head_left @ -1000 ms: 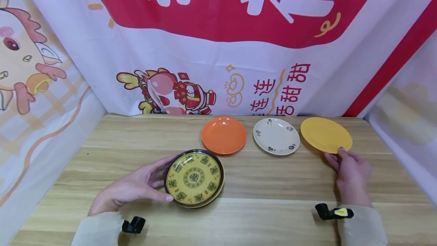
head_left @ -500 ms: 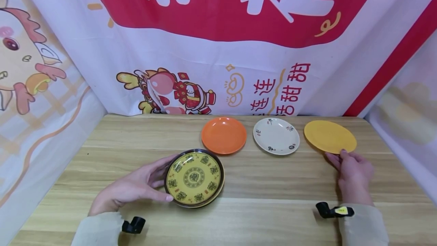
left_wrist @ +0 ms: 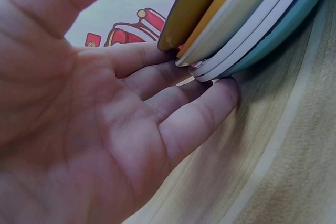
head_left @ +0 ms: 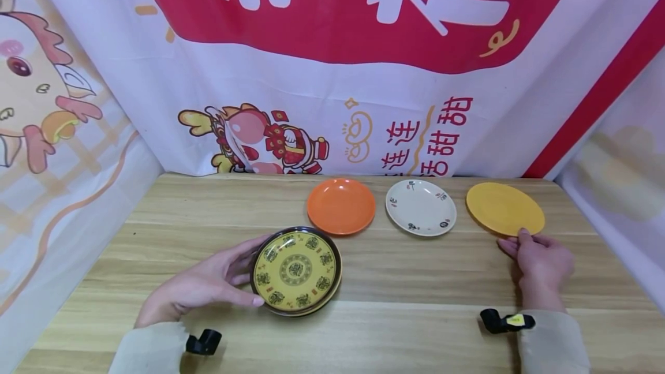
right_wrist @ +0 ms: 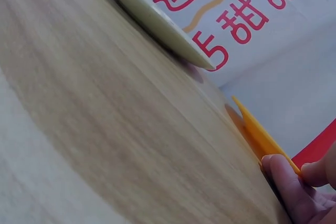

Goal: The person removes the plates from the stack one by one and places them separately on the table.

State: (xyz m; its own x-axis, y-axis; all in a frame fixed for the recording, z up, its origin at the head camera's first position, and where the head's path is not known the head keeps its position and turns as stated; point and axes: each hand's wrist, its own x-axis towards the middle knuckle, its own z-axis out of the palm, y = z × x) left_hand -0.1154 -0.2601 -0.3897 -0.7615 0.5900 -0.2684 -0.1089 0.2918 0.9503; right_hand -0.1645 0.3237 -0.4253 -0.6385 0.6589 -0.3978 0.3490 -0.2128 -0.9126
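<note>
Your right hand [head_left: 545, 261] has shifted the yellow plate [head_left: 505, 209] slightly right, fingers [right_wrist: 286, 176] pinching its near edge at the tabletop's [head_left: 415, 281] far right, widening its gap from the white plate [head_left: 421, 208]. Your left hand [head_left: 213, 281], fingers [left_wrist: 191, 124] extended, touches the near plate stack [head_left: 296, 270].

The yellow plate [head_left: 505, 208] has shifted right, farther from the white plate [head_left: 421, 208].

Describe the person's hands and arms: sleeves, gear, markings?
The left hand and right hand are bare, with no gloves or rings visible. The left sleeve and right sleeve are plain, pale beige-grey. By the left cuff is a small black fitting; the right cuff's black fitting carries a yellow label. No cables show.
</note>
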